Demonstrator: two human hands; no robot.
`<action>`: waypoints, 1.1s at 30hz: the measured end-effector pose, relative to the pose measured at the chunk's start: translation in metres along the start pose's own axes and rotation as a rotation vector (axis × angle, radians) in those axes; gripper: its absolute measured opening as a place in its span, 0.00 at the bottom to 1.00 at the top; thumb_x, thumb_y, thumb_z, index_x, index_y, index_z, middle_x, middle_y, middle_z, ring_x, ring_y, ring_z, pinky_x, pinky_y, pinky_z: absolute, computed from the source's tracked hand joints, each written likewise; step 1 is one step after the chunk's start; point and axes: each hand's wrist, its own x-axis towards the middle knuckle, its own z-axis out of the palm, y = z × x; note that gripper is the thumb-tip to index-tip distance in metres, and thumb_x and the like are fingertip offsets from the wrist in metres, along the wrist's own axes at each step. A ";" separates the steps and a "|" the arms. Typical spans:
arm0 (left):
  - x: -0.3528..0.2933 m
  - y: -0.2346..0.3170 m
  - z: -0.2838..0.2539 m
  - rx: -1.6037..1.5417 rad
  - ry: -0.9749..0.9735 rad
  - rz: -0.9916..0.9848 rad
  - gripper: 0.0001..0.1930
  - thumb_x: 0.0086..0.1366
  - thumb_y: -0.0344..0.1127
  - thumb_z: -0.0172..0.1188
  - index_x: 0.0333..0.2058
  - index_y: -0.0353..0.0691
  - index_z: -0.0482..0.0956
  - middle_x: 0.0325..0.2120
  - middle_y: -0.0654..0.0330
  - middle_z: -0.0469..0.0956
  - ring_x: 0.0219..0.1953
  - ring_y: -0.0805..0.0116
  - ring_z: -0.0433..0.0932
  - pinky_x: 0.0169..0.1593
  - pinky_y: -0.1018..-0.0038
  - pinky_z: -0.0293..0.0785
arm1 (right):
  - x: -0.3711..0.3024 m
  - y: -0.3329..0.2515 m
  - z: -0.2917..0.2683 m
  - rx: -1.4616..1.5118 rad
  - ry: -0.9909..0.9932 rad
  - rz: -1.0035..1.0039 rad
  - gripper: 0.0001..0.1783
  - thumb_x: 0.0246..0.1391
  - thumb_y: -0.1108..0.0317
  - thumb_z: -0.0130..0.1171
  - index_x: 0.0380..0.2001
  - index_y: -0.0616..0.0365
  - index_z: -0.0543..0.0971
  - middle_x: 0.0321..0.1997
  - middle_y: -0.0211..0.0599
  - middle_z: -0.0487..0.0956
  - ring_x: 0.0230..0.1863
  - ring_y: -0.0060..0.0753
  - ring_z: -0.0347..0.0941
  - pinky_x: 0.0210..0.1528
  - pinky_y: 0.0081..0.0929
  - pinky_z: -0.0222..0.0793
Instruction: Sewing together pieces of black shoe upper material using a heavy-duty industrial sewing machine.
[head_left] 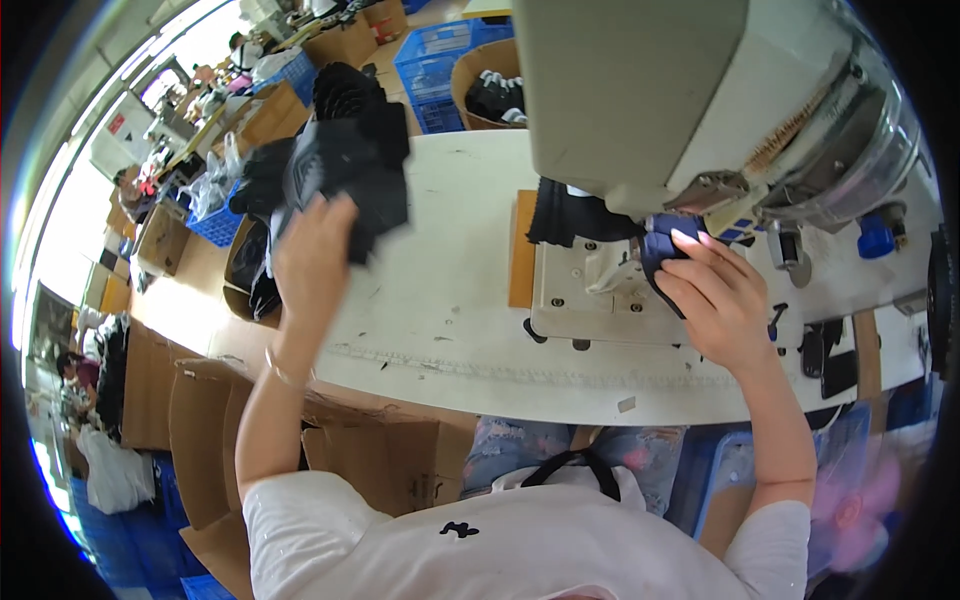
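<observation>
My left hand (315,250) is slightly blurred and grips a flat black fabric piece (375,175) at the table's left edge. Behind it, a bunch of black ribbed fabric pieces (345,90) is stacked in folds. On the right, my right hand (715,300) has its fingers closed on a dark navy fabric piece (660,245) beside the machine's work plate (560,290). A black ribbed piece (575,215) lies under the head of the beige machine (630,90), which looks like an industrial sewing machine. Part of the navy piece is hidden by my fingers.
The white table (450,300) curves around in front of me. Open cardboard boxes (210,440) stand below left. Blue crates (430,70) and a box of dark goods (490,90) are beyond the table. A pink fan (850,510) is at lower right. Other people sit far left.
</observation>
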 end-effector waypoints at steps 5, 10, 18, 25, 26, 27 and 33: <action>-0.049 0.141 -0.035 -0.098 -0.370 0.486 0.23 0.55 0.43 0.74 0.49 0.43 0.82 0.51 0.61 0.81 0.54 0.53 0.79 0.56 0.56 0.78 | -0.004 0.000 0.000 0.019 0.015 0.023 0.08 0.47 0.68 0.62 0.34 0.53 0.85 0.47 0.30 0.84 0.54 0.36 0.81 0.59 0.38 0.77; -0.015 0.121 -0.028 -0.667 -0.871 0.249 0.35 0.50 0.53 0.74 0.54 0.38 0.81 0.58 0.53 0.77 0.59 0.50 0.74 0.59 0.58 0.75 | -0.007 -0.001 0.004 -0.029 0.054 0.005 0.08 0.47 0.68 0.63 0.34 0.52 0.84 0.53 0.32 0.84 0.54 0.35 0.81 0.60 0.37 0.76; 0.067 0.116 0.073 -0.477 -0.943 0.071 0.26 0.52 0.52 0.75 0.30 0.31 0.80 0.34 0.46 0.82 0.40 0.49 0.78 0.47 0.59 0.72 | -0.009 -0.004 0.004 -0.039 0.050 0.016 0.06 0.49 0.69 0.63 0.33 0.52 0.83 0.53 0.31 0.83 0.54 0.34 0.80 0.61 0.37 0.75; 0.070 0.117 -0.029 -1.317 -0.669 -0.242 0.16 0.57 0.33 0.73 0.27 0.32 0.72 0.21 0.69 0.68 0.31 0.82 0.63 0.34 0.77 0.66 | -0.009 -0.003 0.009 -0.052 0.087 -0.004 0.04 0.48 0.67 0.65 0.28 0.53 0.83 0.53 0.31 0.83 0.55 0.32 0.80 0.59 0.40 0.76; 0.076 0.121 -0.035 -1.342 -0.667 -0.277 0.15 0.59 0.34 0.72 0.28 0.33 0.73 0.22 0.72 0.68 0.31 0.83 0.64 0.34 0.78 0.66 | -0.010 -0.002 0.008 -0.063 0.084 -0.024 0.04 0.47 0.67 0.65 0.28 0.54 0.83 0.53 0.31 0.83 0.55 0.33 0.80 0.59 0.40 0.76; 0.084 0.127 -0.036 -1.353 -0.634 -0.301 0.14 0.60 0.34 0.72 0.29 0.33 0.75 0.23 0.74 0.69 0.31 0.84 0.64 0.34 0.79 0.66 | -0.010 -0.001 0.008 -0.073 0.086 -0.041 0.05 0.46 0.68 0.65 0.28 0.54 0.83 0.54 0.31 0.83 0.55 0.33 0.80 0.59 0.40 0.76; 0.123 0.155 -0.029 -1.396 -0.646 -0.540 0.13 0.63 0.36 0.72 0.36 0.29 0.82 0.29 0.67 0.81 0.28 0.82 0.75 0.33 0.81 0.73 | -0.016 0.006 0.006 -0.074 0.050 -0.076 0.05 0.46 0.68 0.64 0.29 0.54 0.83 0.54 0.31 0.82 0.55 0.34 0.79 0.62 0.43 0.74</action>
